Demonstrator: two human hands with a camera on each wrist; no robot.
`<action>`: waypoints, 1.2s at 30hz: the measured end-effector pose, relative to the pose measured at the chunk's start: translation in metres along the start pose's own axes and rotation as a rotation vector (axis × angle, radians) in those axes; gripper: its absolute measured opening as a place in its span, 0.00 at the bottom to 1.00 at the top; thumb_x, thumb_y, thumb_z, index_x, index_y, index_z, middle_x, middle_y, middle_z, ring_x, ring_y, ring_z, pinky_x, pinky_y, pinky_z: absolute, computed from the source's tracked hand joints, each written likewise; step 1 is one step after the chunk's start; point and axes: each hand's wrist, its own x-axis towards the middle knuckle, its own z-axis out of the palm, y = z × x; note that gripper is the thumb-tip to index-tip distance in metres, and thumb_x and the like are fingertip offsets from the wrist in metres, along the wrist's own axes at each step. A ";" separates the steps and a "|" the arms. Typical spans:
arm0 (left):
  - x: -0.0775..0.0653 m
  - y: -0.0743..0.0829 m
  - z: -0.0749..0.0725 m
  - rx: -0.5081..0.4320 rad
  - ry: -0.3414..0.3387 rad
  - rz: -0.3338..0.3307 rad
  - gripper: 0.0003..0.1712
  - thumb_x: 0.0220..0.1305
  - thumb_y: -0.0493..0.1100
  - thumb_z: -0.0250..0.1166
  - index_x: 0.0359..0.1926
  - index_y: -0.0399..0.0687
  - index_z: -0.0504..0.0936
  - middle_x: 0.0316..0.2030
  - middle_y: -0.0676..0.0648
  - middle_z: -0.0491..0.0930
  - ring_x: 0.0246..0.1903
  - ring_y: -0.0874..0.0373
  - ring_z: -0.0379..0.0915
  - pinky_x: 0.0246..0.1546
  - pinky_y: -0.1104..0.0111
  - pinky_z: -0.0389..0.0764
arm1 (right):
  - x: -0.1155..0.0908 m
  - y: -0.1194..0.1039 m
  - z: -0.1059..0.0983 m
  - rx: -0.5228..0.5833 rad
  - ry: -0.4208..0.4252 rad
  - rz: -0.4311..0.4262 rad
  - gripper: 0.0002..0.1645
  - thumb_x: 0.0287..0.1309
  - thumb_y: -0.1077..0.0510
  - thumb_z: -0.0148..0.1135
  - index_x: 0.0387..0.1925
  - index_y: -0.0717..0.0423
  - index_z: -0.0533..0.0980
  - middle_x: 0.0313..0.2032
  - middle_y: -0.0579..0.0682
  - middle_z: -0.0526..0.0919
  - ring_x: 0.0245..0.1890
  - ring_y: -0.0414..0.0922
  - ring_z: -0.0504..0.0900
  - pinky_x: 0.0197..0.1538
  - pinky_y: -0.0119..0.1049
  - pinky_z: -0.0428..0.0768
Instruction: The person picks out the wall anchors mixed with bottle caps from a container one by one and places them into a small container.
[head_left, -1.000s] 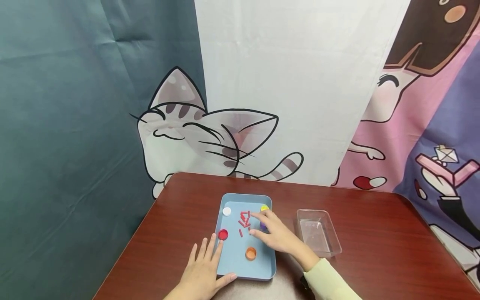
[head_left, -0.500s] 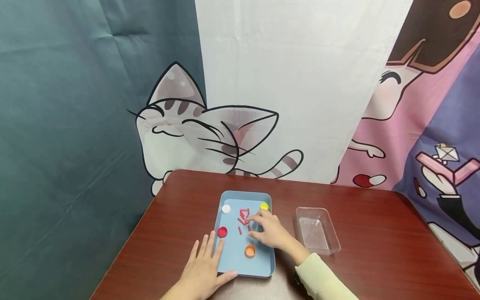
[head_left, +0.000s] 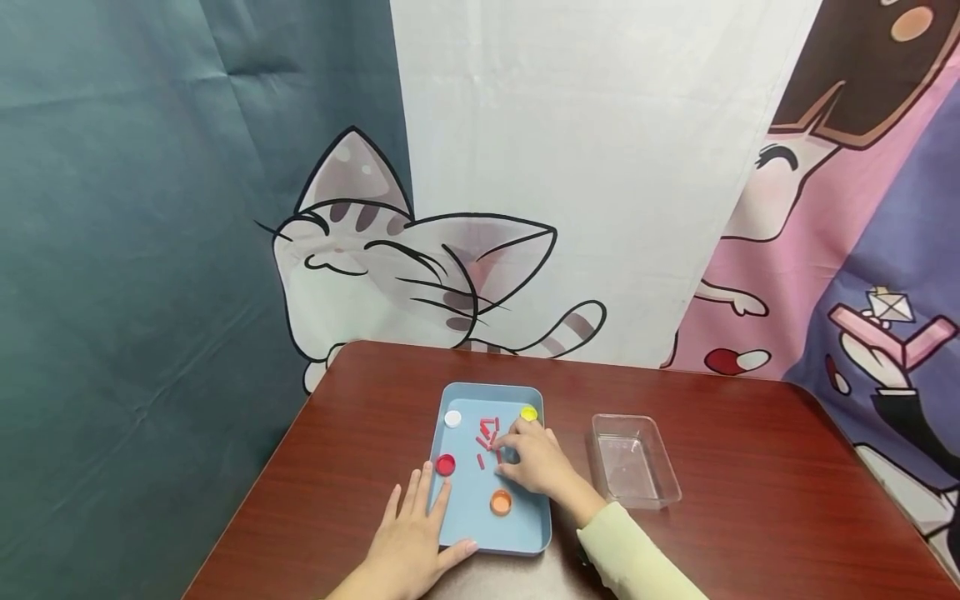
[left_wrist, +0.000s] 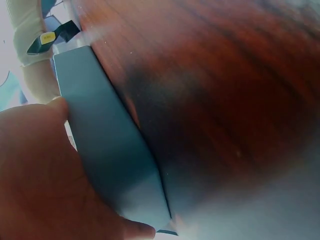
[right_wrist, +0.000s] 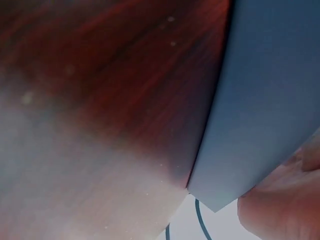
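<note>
A blue tray (head_left: 468, 525) lies on the table. Small red sticks (head_left: 486, 432) are scattered over its far middle part. My right hand (head_left: 536, 458) reaches over the tray's right side, fingers bent down. One red stick (head_left: 498, 457) shows in the gap between its index fingertip and thumb. My left hand (head_left: 408, 533) lies spread at the tray's near left edge, thumb over the rim. In the left wrist view, this hand (left_wrist: 45, 170) is against the tray's outer wall (left_wrist: 107, 135). The right wrist view shows part of the right hand (right_wrist: 280, 210) beyond the tray wall (right_wrist: 255, 100).
Round caps sit in the tray: white (head_left: 453, 419), red (head_left: 446, 464), orange (head_left: 500, 502) and yellow (head_left: 528, 413). A clear plastic box (head_left: 637, 467) stands right of the tray on the brown table (head_left: 750, 483). Printed curtains (head_left: 555, 125) hang behind the table.
The fingers of my right hand have bent further, and the index fingertip has come nearer the thumb, down by the red sticks. My left hand has stayed at the tray's edge.
</note>
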 end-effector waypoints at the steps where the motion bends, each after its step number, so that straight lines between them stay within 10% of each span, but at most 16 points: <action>1: 0.000 0.000 0.000 -0.002 0.000 0.000 0.57 0.62 0.80 0.50 0.75 0.41 0.65 0.78 0.33 0.48 0.76 0.33 0.46 0.70 0.35 0.50 | 0.000 -0.001 -0.001 -0.004 -0.003 0.005 0.16 0.50 0.49 0.79 0.42 0.45 0.87 0.36 0.43 0.73 0.42 0.44 0.71 0.41 0.40 0.66; 36: -0.003 -0.001 0.004 0.027 0.054 0.041 0.55 0.63 0.78 0.53 0.72 0.38 0.68 0.76 0.30 0.53 0.73 0.32 0.53 0.68 0.35 0.55 | 0.003 -0.015 0.003 -0.080 -0.017 0.146 0.15 0.44 0.47 0.81 0.33 0.45 0.84 0.32 0.43 0.71 0.41 0.45 0.72 0.40 0.40 0.66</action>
